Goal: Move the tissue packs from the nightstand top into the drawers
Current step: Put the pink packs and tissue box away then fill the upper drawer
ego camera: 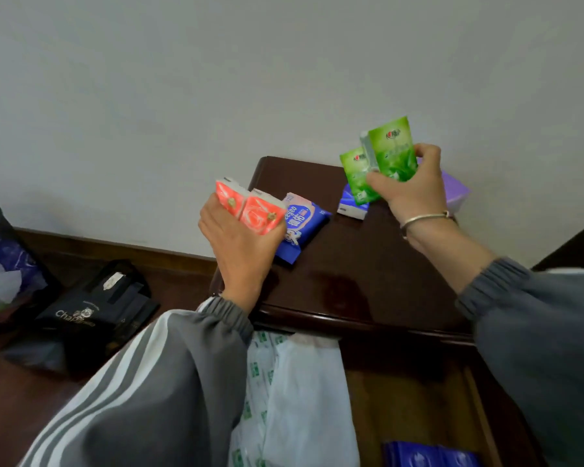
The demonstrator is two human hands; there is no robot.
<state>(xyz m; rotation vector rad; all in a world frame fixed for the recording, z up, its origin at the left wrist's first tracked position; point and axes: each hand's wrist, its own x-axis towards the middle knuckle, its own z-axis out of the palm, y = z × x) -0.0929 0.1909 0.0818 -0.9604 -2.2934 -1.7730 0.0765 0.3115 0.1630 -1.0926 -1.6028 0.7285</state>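
Observation:
My left hand [241,246] grips two red-orange tissue packs [248,208] above the left edge of the dark wooden nightstand top [351,274]. My right hand [410,188] holds two green tissue packs [381,160] above the back of the top. On the top lie a blue wipes pack [305,227], a small blue-and-white pack [351,205] and a purple pack [455,193] partly hidden behind my right hand. Below the top, an open drawer [412,392] holds a white plastic bag [300,399] and blue packs [429,456].
A black paper bag [91,315] lies on the floor to the left of the nightstand. Further left stands a dark bin [4,264] lined with a bag. A pale wall rises behind the nightstand. Dark furniture [573,244] borders the right side.

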